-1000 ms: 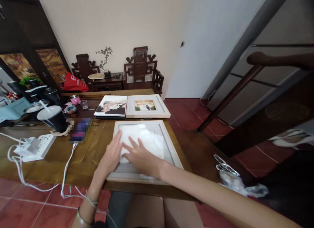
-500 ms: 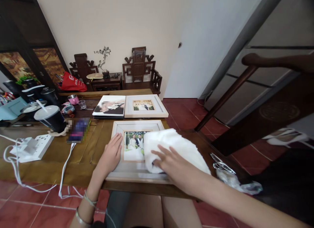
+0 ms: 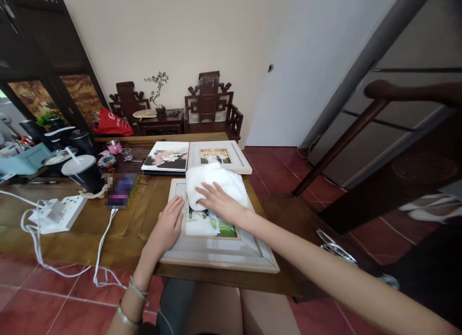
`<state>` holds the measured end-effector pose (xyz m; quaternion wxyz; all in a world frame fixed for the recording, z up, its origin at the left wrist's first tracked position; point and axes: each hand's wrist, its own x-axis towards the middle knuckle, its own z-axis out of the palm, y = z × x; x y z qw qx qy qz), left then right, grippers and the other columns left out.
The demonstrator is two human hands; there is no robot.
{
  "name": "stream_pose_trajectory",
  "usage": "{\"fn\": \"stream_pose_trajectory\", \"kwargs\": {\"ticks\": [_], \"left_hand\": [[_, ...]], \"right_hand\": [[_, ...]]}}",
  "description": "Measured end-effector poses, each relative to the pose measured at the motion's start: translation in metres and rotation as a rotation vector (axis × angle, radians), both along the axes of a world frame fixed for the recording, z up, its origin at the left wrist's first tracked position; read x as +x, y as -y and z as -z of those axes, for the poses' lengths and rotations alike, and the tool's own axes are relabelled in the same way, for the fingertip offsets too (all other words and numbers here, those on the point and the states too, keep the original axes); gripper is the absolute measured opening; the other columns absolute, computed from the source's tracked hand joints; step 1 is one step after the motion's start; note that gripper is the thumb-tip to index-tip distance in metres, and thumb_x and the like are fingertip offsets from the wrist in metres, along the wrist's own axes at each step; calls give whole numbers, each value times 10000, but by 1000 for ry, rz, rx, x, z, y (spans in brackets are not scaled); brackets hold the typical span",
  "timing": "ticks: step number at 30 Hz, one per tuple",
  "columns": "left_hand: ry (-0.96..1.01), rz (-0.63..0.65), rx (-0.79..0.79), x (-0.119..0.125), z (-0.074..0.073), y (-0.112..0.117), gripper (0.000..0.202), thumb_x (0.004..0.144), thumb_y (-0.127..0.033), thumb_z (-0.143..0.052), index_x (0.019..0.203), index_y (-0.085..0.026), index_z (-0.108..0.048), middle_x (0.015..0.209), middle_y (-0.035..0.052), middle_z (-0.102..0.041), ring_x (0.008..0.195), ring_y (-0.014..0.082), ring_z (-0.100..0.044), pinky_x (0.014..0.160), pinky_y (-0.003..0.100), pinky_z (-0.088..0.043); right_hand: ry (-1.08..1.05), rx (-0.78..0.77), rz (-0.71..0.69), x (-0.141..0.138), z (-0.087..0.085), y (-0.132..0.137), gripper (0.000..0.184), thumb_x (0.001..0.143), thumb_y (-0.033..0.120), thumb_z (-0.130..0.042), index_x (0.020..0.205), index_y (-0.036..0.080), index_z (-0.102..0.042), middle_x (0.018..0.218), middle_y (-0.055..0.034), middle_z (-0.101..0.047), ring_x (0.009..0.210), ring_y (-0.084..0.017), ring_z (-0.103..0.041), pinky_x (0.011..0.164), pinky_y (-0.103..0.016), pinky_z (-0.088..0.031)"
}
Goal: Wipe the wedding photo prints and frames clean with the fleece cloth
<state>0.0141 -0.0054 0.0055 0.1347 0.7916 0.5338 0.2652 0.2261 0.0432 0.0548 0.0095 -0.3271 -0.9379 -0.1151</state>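
A picture frame (image 3: 216,256) with a pale wooden border and a photo in it lies flat on the table's near edge. Across its left border rests my left hand (image 3: 168,224), fingers stretched out flat. My right hand (image 3: 220,201) presses a folded white towel (image 3: 216,175) onto the upper part of the frame, its fingers bent over the cloth. The towel covers the photo's top and the frame's upper right border. Green and white parts of the photo show below the towel.
Behind lie a second framed picture (image 3: 238,158) and a white-edged photo panel (image 3: 164,157). To the left are a phone (image 3: 121,190) on a cable, a lidded cup (image 3: 84,173) with a straw and a power strip (image 3: 68,212). Scissors (image 3: 336,251) lie at right, near a wooden chair (image 3: 342,128).
My right hand has moved the towel up and left, from the frame's right side to its top, uncovering the lower right border. My left hand keeps its place on the frame.
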Motion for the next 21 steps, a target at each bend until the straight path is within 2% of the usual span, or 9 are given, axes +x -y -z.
{"fn": "stream_pose_trajectory", "kwargs": {"ticks": [3, 7, 8, 10, 14, 18, 21], "left_hand": [[1, 1, -10, 0, -1, 0, 427, 957, -244, -348, 1352, -139, -470, 1460, 127, -426, 1392, 219, -324, 1129, 470, -302], [7, -2, -11, 1, 0, 0, 426, 955, -245, -356, 1353, -142, -468, 1454, 125, -436, 1392, 219, -323, 1133, 478, -293], [14, -3, -5, 0, 1, -1, 424, 953, -241, -359, 1352, -148, -469, 1451, 123, -440, 1391, 218, -326, 1133, 483, -290], [39, -5, 10, -1, 3, -1, 419, 946, -211, -359, 1345, -165, -477, 1444, 120, -449, 1388, 216, -332, 1132, 493, -287], [78, 9, 38, -4, 9, -3, 500, 887, -61, -320, 1343, -185, -483, 1442, 119, -451, 1387, 203, -335, 1134, 504, -282], [88, 7, 53, -5, 13, -4, 578, 831, 8, -302, 1359, -164, -465, 1451, 126, -437, 1387, 199, -334, 1139, 491, -287], [106, 16, 74, -5, 14, -3, 599, 821, 17, -311, 1366, -183, -459, 1446, 110, -446, 1385, 196, -337, 1143, 488, -285]], "right_hand": [[5, 8, 88, 5, -2, -4, 446, 802, -65, -416, 1133, 162, -609, 1308, -144, -547, 1252, -314, -449, 989, -509, -382], [25, -17, 216, 41, -12, -9, 433, 753, -99, -400, 1045, 110, -643, 959, -156, -673, 952, -301, -619, 800, -445, -482], [32, -23, 235, 51, -14, -9, 443, 744, -107, -393, 1039, 105, -645, 934, -156, -675, 925, -294, -626, 796, -437, -483], [42, -28, 249, 65, -15, -1, 490, 720, -124, -387, 1073, 106, -636, 1018, -171, -667, 1015, -297, -603, 863, -449, -465], [44, -39, 247, 76, -11, 39, 609, 673, -141, -382, 1137, 177, -615, 1277, -142, -576, 1272, -290, -439, 1022, -479, -380], [-67, -185, 136, 82, -13, 97, 590, 634, -81, -442, 1128, 185, -624, 1316, -131, -558, 1270, -322, -444, 1036, -525, -380], [-125, -261, 41, 83, -21, 129, 585, 588, -42, -463, 1093, 194, -639, 1290, -117, -579, 1235, -329, -480, 1005, -508, -430]]}}
